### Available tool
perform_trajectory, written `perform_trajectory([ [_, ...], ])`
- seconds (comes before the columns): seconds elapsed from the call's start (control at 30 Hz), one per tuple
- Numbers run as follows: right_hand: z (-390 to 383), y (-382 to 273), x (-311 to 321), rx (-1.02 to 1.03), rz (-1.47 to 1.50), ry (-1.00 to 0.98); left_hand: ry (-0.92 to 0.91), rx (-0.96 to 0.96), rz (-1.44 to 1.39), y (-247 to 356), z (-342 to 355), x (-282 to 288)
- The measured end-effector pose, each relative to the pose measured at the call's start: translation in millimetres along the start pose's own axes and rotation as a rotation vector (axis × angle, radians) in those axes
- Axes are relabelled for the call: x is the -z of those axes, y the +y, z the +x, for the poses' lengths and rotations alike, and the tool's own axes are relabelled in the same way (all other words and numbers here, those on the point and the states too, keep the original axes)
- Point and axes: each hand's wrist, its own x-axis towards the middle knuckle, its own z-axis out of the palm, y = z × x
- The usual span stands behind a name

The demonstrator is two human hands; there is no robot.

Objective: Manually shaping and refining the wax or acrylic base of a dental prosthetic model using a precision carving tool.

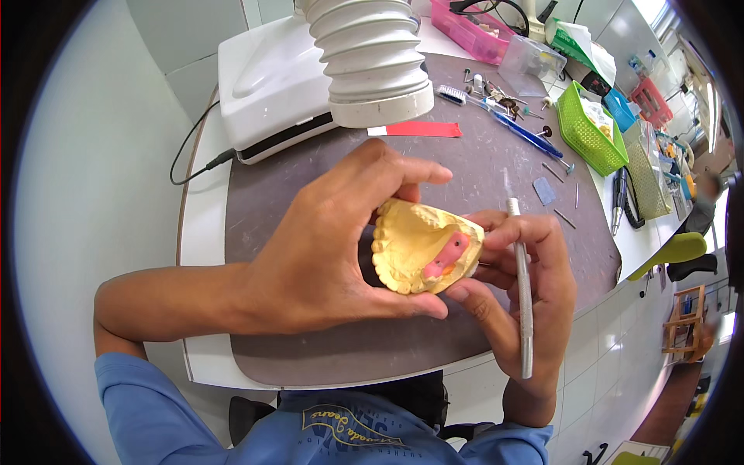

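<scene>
My left hand (325, 248) grips a yellow plaster dental cast (411, 248) from the left, thumb under it and fingers curled over its top. A patch of pink wax (447, 256) sits on the cast's right side. My right hand (527, 287) holds a slim silver metal hand instrument (523, 287) upright along its palm, and its fingertips touch the cast's right edge. Both hands hover above the dark brown work mat (310, 349).
A white ribbed suction hose (372, 54) hangs over the mat's far side, next to a white machine (271, 77). A red strip (422, 129), a blue pen (531, 136), small burs, a green basket (593, 128) and a pink tray (469, 31) lie at the right.
</scene>
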Motion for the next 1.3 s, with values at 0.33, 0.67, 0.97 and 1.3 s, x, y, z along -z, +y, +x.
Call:
perform_trajectory([
  [0.33,11.0,5.8,5.8,-0.022,0.119,-0.078,-0.077,-0.061,-0.005,-5.7,-1.2,-1.8],
  [0.67,18.8,-1.2,-4.6,-0.027,0.049,0.016,-0.065,-0.106,0.253,-1.7,-0.6,-3.2],
  [0.97,19.2,12.2,-9.3,0.250,-0.356,0.180,-0.215,-0.170,-0.061,-11.9,3.2,-3.4],
  [1.3,-20.7,5.6,-11.6,0.403,-0.167,0.430,-0.295,-0.232,-0.128,-11.8,8.1,2.5],
])
